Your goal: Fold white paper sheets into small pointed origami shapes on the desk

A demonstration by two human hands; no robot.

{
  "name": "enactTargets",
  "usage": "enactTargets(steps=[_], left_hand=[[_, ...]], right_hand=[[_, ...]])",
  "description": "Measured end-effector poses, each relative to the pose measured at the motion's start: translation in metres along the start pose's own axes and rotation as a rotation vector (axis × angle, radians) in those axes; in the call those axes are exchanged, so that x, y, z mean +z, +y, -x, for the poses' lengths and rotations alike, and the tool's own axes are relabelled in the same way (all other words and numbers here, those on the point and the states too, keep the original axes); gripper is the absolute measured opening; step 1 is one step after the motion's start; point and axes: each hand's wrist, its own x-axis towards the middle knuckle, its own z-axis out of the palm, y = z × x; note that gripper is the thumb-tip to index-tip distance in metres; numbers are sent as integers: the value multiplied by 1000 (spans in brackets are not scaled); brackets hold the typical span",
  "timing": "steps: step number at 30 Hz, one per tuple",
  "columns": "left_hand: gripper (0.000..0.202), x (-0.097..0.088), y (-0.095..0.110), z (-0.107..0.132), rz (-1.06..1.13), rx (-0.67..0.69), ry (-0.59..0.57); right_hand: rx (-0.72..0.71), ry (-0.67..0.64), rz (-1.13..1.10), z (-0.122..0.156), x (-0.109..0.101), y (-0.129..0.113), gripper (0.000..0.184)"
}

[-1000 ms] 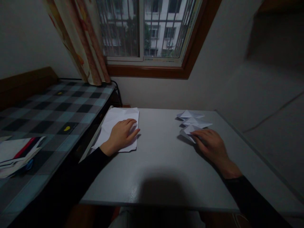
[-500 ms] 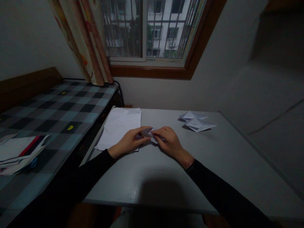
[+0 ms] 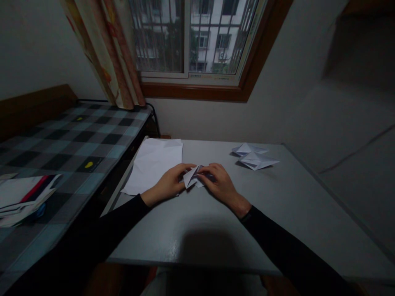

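Note:
Between my two hands sits a small folded white paper piece (image 3: 191, 176), held just above the grey table (image 3: 216, 222). My left hand (image 3: 169, 184) pinches its left side with closed fingers. On its right side my right hand (image 3: 217, 183) grips it too, fingers closed. A stack of flat white paper sheets (image 3: 152, 164) lies to the left, partly under my left wrist. Two other folded paper pieces (image 3: 254, 158) rest at the back right of the table, apart from both hands.
A bed with a checked cover (image 3: 61, 148) stands left of the table, with papers and a book (image 3: 21, 199) on it. A window (image 3: 188, 37) and a curtain (image 3: 108, 49) are behind. The wall runs along the table's right edge.
My right hand took one folded piece from the right-hand pile and carried it to the middle. My left hand left the sheets and joined it; the piece now stands more opened between the fingers.

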Motion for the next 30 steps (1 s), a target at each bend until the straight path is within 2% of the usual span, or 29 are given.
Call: enactTargets(steps=[6,12,14,16,18,21,23,26,28,30], left_hand=[[48,-1,9,-2,-93,12,42],[39,-8,2,-4,160,-174,117],[42,-11,-2,-5,269,-218,156],[48,-13,-6,-6,360,-254,207],[55,-14,-7,-7,427,-280,241],[62,-14,-4,-8,477,-289,214],[55,-14,-1,-6,418,-247,170],[43,-15,5,-2,141,-120,94],[47,-16,7,0,-65,-51,48],[53,-18,8,2,-207,-10,5]], right_hand=[[24,-20,-92,0,-1,-3,15],[11,73,-33,-5,-5,-3,26],[46,82,-38,-4,-6,-1,40],[97,37,-66,-3,-6,2,61],[137,-6,-95,-1,-5,3,73],[145,-53,-133,0,-6,6,62],[134,-75,-136,0,-6,8,52],[94,-86,-77,1,-8,12,45],[42,-107,-34,2,-9,13,51],[-11,-125,-6,2,-10,14,66]])
